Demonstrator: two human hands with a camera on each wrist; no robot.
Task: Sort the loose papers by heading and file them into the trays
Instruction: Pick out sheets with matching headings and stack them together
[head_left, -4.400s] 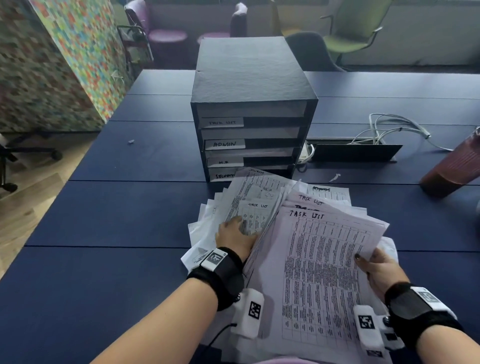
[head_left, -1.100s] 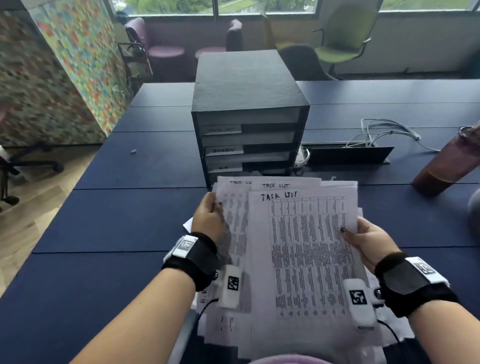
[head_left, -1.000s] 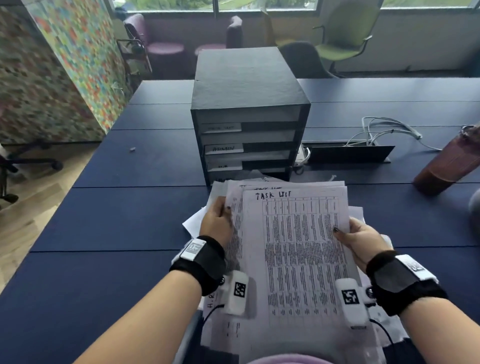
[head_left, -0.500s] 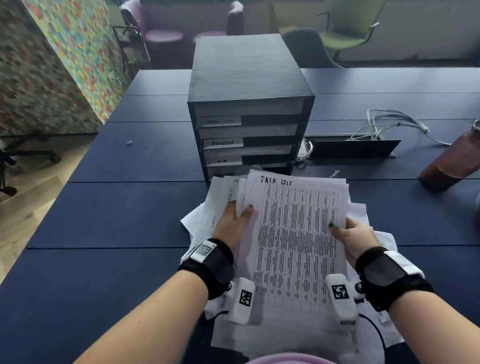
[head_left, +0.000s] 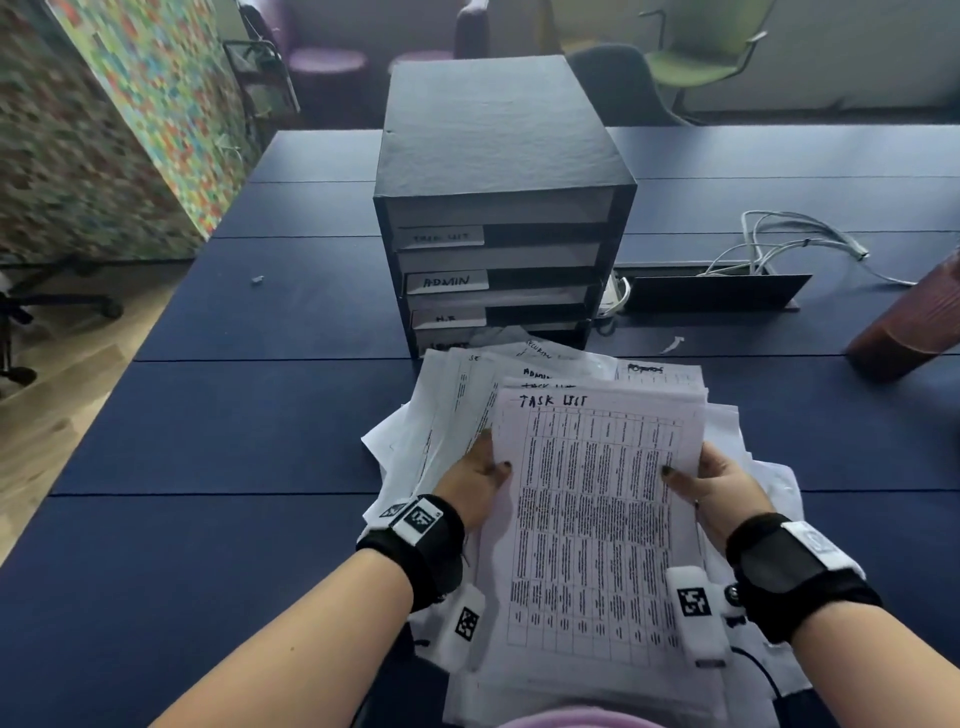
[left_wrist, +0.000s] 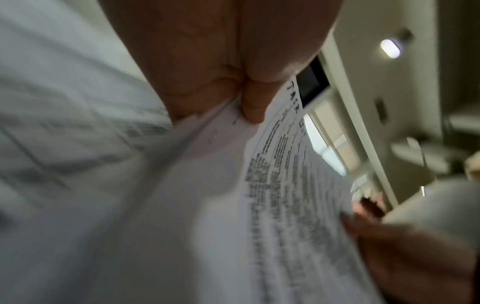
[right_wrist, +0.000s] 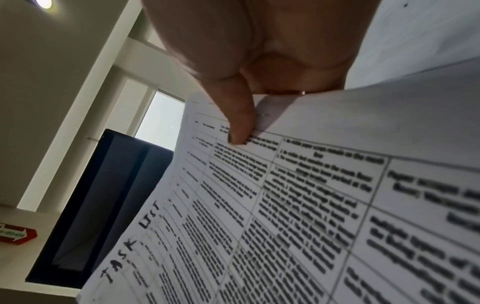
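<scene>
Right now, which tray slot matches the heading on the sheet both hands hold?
The top slot, labelled TASK LIST like the held sheet. The slots below read ADMIN and H.R; the bottom label is hidden by papers.

I'm in an office: labelled filing trays on a long blue tabletop, meeting chairs behind.
</scene>
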